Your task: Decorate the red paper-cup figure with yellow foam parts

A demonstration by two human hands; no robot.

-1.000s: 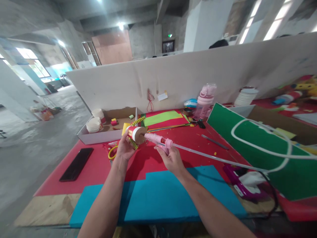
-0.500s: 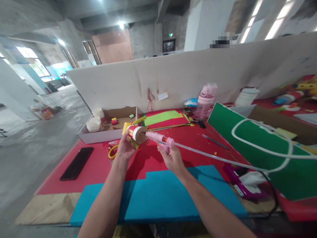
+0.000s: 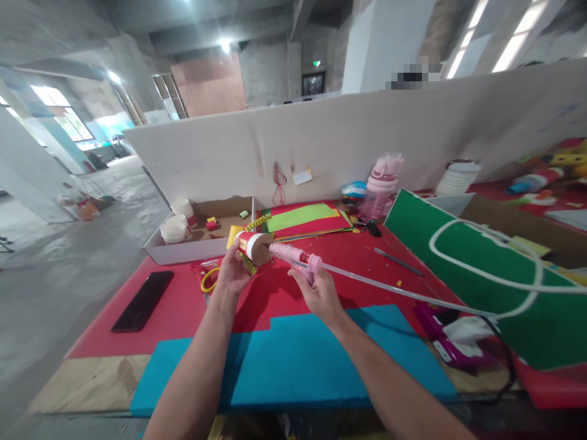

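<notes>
My left hand [image 3: 233,272] is closed around a paper cup [image 3: 251,245] tipped on its side, red and white with its brown round end facing right. Yellow coiled paper strips [image 3: 259,222] stick out from the cup, above and below. A pink hot glue gun [image 3: 293,255] is gripped in my right hand [image 3: 321,293]. Its nozzle points left, at the cup's brown end; whether it touches I cannot tell. From the gun's back a long clear glue stick [image 3: 389,286] runs to the right.
A black phone [image 3: 143,301] and yellow-handled scissors [image 3: 208,281] lie at left. Behind stands a cardboard box [image 3: 183,252] holding paper cups [image 3: 174,230]. Coloured paper sheets [image 3: 305,217], a pink bottle [image 3: 381,186], a green board [image 3: 458,269] and a purple box [image 3: 452,342] are around, with blue foam [image 3: 293,366] in front.
Both hands, the cup and the glue gun keep nearly the same place. My right thumb has shifted slightly on the gun's grip.
</notes>
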